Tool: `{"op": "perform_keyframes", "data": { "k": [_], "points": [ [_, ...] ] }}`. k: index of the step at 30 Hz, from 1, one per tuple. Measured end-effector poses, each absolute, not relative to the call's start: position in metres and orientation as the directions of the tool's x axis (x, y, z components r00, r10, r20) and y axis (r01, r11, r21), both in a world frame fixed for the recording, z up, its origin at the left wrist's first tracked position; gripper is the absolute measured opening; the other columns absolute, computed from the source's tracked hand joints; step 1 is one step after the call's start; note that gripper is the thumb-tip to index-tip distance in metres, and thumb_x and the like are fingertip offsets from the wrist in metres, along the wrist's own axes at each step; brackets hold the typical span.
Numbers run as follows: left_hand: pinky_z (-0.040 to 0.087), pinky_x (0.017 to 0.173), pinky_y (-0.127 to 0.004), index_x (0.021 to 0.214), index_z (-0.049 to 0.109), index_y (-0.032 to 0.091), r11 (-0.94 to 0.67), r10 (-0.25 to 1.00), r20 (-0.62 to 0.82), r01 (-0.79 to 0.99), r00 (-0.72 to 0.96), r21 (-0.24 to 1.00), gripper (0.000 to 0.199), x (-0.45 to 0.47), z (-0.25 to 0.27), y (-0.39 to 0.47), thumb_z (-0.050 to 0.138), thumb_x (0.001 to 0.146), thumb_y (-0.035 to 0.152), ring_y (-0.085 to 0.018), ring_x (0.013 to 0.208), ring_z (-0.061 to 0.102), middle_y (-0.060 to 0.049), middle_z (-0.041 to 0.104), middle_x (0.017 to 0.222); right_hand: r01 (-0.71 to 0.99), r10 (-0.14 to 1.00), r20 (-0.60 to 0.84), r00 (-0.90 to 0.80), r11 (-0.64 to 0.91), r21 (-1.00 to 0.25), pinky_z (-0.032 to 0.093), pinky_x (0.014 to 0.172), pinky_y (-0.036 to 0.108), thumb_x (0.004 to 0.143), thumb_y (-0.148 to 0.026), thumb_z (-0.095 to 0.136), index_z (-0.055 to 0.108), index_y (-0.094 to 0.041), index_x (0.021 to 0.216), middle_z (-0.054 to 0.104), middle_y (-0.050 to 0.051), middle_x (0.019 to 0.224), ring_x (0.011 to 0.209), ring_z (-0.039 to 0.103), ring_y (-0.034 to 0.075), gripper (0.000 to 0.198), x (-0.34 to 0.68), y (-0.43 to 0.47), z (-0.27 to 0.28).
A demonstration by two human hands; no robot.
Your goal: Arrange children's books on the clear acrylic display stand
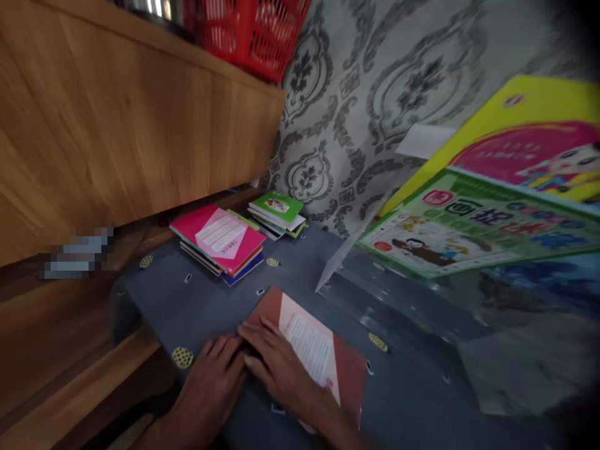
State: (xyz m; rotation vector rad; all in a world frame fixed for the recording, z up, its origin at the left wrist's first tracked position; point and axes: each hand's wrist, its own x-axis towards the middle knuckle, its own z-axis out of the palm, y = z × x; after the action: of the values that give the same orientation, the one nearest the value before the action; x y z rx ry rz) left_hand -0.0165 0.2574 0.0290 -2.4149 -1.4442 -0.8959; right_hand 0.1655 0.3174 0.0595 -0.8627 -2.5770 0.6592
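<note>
As I looked across from the left, a broad wooden cabinet (140, 125) loomed over that side, blocking whatever lay behind it. Beneath, something pixelated (77, 253) sat on a wooden ledge (70, 337). Next came the person's left hand (209, 381), palm down at the near-left edge of a brown booklet; its thumb was hidden, so I couldn't tell whether it gripped anything. Farther back on the dark blue cloth (164, 300) rose a pink-topped stack of books (220, 237). Above it, on the cabinet, stood a red slatted basket (248, 31), pale shapes showing through the slats, too blurry to name. A green-topped stack (276, 209) lay just beside the pink one, nearer the patterned wall (347, 112). The right hand (281, 369) spread flat over the left part of the brown booklet (314, 347), which lay on the cloth, its fingers loosely extended. To the right, a clear plastic piece (340, 259) stood up beside a tilted green book (469, 225), which partly covered a yellow-and-pink one (497, 147); whether the plastic held them, I couldn't say.
</note>
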Motion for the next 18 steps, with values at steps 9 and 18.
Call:
{"op": "perform_keyframes", "data": {
  "k": [9, 18],
  "points": [
    [0.045, 0.079, -0.029, 0.103, 0.064, 0.025, -0.558, 0.591, 0.693, 0.830, 0.413, -0.019, 0.029, -0.028, 0.004, 0.278, 0.041, 0.095, 0.009, -0.017, 0.086, 0.064, 0.000, 0.072, 0.098, 0.559, 0.661, 0.061, -0.748, 0.678, -0.478, 0.021, 0.126, 0.055, 0.106, -0.045, 0.044, 0.054, -0.019, 0.146, 0.056, 0.012, 0.150, 0.144, 0.046, 0.025, 0.048, 0.171, 0.324, 0.067],
    [0.048, 0.077, -0.024, 0.113, 0.065, 0.028, -0.553, 0.595, 0.661, 0.829, 0.457, -0.075, 0.029, -0.034, -0.019, 0.287, 0.045, 0.098, 0.015, -0.016, 0.084, 0.066, -0.001, 0.071, 0.097, 0.562, 0.656, 0.082, -0.750, 0.698, -0.445, 0.024, 0.126, 0.053, 0.105, -0.047, 0.045, 0.057, -0.023, 0.144, 0.060, 0.010, 0.146, 0.140, 0.051, 0.025, 0.047, 0.175, 0.333, 0.065]
  ]
}}
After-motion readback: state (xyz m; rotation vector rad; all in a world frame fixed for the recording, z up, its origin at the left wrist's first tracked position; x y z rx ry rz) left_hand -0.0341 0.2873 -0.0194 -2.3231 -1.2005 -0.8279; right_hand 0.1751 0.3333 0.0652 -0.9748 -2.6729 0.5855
